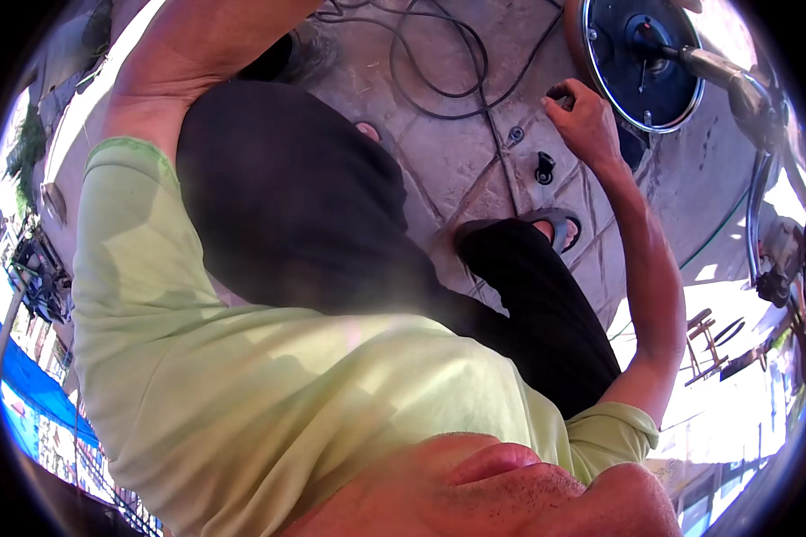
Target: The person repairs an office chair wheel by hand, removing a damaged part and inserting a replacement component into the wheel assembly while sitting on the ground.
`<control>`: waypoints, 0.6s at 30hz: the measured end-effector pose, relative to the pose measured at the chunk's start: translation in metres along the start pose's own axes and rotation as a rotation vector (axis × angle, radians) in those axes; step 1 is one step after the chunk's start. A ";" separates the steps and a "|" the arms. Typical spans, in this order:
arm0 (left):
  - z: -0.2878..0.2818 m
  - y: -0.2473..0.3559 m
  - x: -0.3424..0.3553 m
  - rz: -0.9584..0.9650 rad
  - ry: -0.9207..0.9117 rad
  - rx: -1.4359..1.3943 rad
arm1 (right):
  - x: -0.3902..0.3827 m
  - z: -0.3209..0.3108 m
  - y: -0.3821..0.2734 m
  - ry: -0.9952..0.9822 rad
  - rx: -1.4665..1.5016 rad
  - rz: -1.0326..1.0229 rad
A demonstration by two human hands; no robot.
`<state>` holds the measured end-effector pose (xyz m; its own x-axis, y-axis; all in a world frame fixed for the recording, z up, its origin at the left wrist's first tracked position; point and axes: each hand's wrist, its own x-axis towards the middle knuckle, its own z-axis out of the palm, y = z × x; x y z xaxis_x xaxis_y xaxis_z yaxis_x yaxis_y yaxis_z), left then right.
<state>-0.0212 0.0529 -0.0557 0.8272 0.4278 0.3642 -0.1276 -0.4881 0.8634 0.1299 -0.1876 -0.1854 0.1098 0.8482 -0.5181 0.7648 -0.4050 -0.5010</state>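
Head view. The right hand (585,116) reaches to the paved ground (475,170), fingers curled together around a small dark part (560,93) just beside the chrome rim of a round black disc (643,61). The left hand lies out of view; its finger state cannot be told. A black caster (544,167) and a dark cable (439,63) lie near.

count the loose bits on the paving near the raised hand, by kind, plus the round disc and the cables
round dark disc with chrome rim: 1
small black caster: 1
small round washer-like piece: 1
dark cables, looped on the paving: at least 2, they overlap
Total: at least 5
The right hand is closed on something small and dark.
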 end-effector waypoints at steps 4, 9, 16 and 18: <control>0.002 -0.017 -0.003 0.104 0.027 -0.016 | 0.030 0.049 0.026 0.079 0.020 0.107; 0.000 -0.025 -0.007 0.090 0.023 0.022 | 0.046 0.093 0.046 0.149 0.055 0.203; -0.003 -0.012 -0.009 -0.010 0.032 0.006 | 0.061 0.102 0.040 0.141 0.009 0.199; -0.006 -0.009 -0.011 -0.052 0.044 -0.015 | 0.061 0.098 0.037 0.135 0.001 0.173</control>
<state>-0.0327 0.0572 -0.0657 0.8081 0.4853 0.3338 -0.0942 -0.4530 0.8865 0.1021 -0.1840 -0.3037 0.3234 0.8037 -0.4994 0.7265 -0.5491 -0.4132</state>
